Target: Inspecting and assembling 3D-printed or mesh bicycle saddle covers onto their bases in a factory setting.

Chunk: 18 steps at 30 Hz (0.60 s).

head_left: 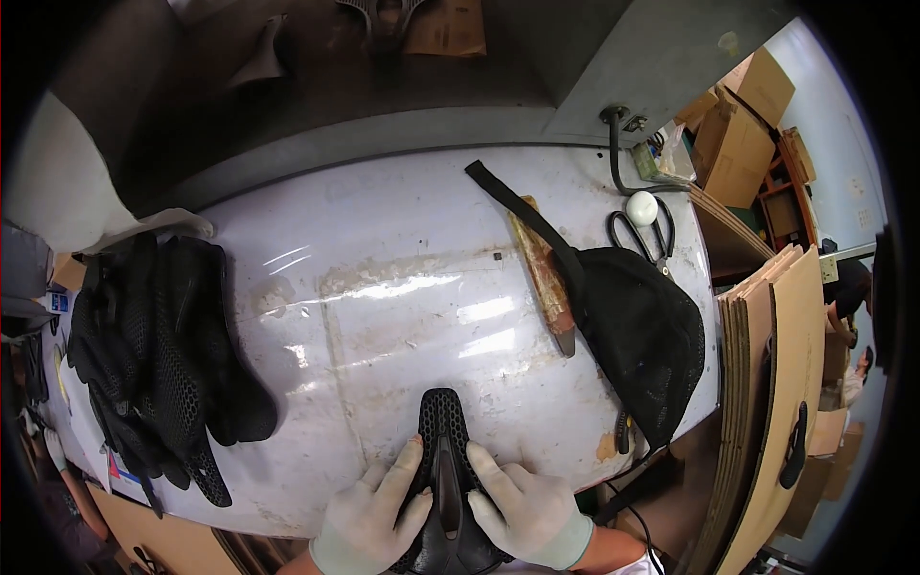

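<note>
A black bicycle saddle (443, 407) with a honeycomb-patterned surface lies at the table's near edge, its narrow nose pointing away from me. A long slot runs down its middle. My left hand (369, 517), in a pale glove, grips its left side, fingers along the edge and thumb near the slot. On the opposite side my right hand (532, 517), gloved alike, holds it the same way. The saddle's wide rear is partly hidden by my hands and cut off by the frame's lower edge.
Black honeycomb pieces (172, 355) are heaped on the white table (383, 335) at left. To the right lie a black cloth item (637, 335) with a strap, a tape-wrapped tool (544, 278) and scissors (661, 251). Cardboard sheets (767, 383) stand beyond the right edge.
</note>
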Each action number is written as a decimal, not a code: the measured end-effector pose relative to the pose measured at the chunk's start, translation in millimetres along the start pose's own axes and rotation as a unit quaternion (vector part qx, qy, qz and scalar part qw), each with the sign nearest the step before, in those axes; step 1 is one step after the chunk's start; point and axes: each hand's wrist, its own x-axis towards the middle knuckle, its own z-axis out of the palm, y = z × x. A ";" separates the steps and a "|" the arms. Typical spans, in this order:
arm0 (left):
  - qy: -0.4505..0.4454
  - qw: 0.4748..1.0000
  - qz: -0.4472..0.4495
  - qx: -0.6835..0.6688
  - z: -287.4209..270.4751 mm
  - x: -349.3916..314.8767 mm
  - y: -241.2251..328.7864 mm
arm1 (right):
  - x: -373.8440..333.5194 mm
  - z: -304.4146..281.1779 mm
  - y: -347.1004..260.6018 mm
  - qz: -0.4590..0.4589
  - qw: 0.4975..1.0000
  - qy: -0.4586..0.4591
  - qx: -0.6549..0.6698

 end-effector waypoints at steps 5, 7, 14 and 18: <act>-0.003 1.000 0.002 -0.018 2.9 -1.0 -2.7 | -1.1 -9.1 -9.4 0.038 0.998 -0.054 0.023; 0.021 0.999 0.030 -0.002 5.9 -2.9 -6.4 | -2.3 -5.8 -7.8 0.037 0.998 -0.044 0.041; 0.010 0.998 0.043 -0.035 0.8 -16.6 -2.7 | -9.3 -5.9 -10.6 0.006 0.994 -0.044 0.102; 0.008 0.998 0.048 -0.031 8.9 -15.1 1.4 | -8.6 -1.0 -7.8 0.000 0.994 -0.025 0.105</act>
